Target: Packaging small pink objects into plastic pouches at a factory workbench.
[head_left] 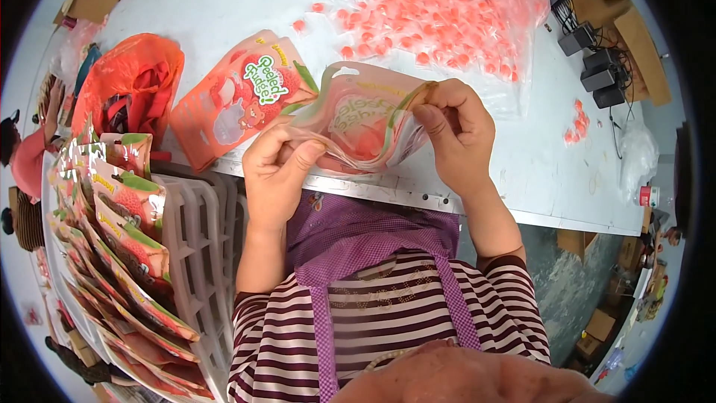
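Between my hands is a candy pouch (358, 116), its mouth spread apart so that the inside shows. My left hand (277, 168) pinches the near left edge of the pouch between thumb and fingers. At the other edge, my right hand (459, 130) has the rim gripped between thumb and curled fingers. Some red pieces appear to lie inside the pouch. Just left of it, a flat stack of printed red pouches (242, 97) rests on the white table (224, 0).
Individually wrapped red candies (440, 11) spill from a clear plastic bag at the far side. A red plastic bag (130, 78) sits at left, above a crate (198, 246) with several filled pouches (127, 254). Black power adapters (603, 78) and loose candies (576, 123) are at right.
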Demonstrator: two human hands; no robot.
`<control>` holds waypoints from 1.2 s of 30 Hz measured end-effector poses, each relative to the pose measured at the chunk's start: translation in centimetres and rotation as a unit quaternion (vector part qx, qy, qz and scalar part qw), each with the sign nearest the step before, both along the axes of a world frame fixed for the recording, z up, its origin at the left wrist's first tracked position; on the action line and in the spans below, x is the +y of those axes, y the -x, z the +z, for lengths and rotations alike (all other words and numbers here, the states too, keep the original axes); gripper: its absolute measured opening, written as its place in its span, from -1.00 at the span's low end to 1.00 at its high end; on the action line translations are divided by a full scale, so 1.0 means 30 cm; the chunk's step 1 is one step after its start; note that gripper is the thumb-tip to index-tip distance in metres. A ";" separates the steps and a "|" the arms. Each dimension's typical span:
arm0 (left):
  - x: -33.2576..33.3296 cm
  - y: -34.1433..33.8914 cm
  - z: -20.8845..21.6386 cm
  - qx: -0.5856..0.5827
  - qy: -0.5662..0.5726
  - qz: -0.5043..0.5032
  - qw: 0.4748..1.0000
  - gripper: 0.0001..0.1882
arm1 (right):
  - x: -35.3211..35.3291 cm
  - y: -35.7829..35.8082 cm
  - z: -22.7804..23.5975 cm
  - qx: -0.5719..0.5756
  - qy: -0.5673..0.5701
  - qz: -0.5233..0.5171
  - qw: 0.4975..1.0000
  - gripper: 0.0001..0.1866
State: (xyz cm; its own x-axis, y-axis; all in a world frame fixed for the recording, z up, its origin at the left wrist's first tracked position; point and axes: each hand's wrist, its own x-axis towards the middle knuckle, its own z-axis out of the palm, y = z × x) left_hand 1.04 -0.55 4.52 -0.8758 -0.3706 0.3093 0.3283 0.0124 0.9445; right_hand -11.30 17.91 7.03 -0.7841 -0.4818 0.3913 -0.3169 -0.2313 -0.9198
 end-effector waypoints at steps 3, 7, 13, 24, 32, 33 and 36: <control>0.007 0.007 0.014 0.024 0.041 0.114 0.992 -0.96 | 0.014 0.004 0.006 -0.008 0.001 -0.008 1.000 -0.92; 0.013 0.024 0.001 0.017 -0.067 0.123 0.990 -0.94 | 0.015 0.006 -0.016 -0.038 0.022 -0.022 0.999 -0.92; 0.026 0.023 0.040 -0.001 -0.107 0.019 0.994 -0.92 | 0.010 0.009 -0.049 -0.017 0.038 -0.029 0.999 -0.96; 0.002 0.023 0.009 0.026 0.058 0.100 0.993 -0.90 | 0.037 0.001 -0.018 -0.056 0.019 0.046 0.997 -0.94; 0.011 0.002 0.026 0.052 0.148 0.122 0.980 -0.89 | 0.043 -0.009 -0.007 -0.052 -0.046 0.057 0.996 -0.91; 0.010 0.002 0.019 0.065 0.157 0.122 0.978 -0.89 | 0.045 -0.013 -0.011 -0.032 -0.054 0.046 0.997 -0.91; 0.008 0.002 0.014 0.077 0.163 0.116 0.977 -0.86 | 0.047 -0.023 -0.023 -0.020 -0.057 0.033 0.998 -0.91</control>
